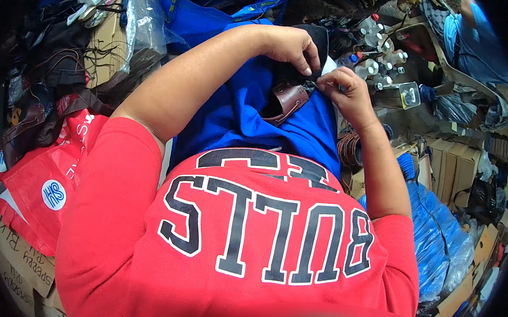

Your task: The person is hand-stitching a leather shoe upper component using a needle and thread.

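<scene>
I can't see what my left grip (pixel 295 48) pinches; its fingertips cover it. Below my right grip (pixel 345 88), the brown leather piece (pixel 289 99) is half sunk in blue cloth (pixel 239 111).

Both hands (pixel 320 69) at, seemingly, brown leather piece (pixel 288 99)

Small plastic bottles (pixel 371 66) with coloured caps stand clustered at upper right, beside a square metal tin (pixel 408 93); cardboard boxes (pixel 452 165) are stacked at right, near a blue plastic sack (pixel 435 239); a red woven bag (pixel 43 186) lies at left, dark leather scraps (pixel 30 116) above it; crumpled clear plastic (pixel 141 18) at top.
</scene>
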A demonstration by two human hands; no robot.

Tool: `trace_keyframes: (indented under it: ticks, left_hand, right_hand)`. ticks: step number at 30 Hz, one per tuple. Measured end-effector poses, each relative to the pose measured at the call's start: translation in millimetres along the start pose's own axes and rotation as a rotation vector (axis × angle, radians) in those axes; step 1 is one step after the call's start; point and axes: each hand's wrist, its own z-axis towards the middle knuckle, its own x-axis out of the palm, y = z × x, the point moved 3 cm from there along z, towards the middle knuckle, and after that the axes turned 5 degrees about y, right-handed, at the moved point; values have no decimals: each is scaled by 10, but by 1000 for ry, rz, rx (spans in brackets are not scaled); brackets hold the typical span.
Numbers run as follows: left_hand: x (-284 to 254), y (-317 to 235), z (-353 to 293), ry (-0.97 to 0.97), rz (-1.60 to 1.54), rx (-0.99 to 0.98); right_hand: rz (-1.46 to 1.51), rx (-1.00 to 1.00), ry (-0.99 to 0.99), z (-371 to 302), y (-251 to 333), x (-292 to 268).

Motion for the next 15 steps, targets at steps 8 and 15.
trace_keyframes:
  ticks: [8, 15]
  left_hand:
    - [74, 49, -38, 210, -102, -15]
    - [108, 98, -18, 252, -107, -29]
  right_hand:
    - [-18, -47, -122, -210, 110, 108]
    - [-317, -153, -64, -183, 358, 92]
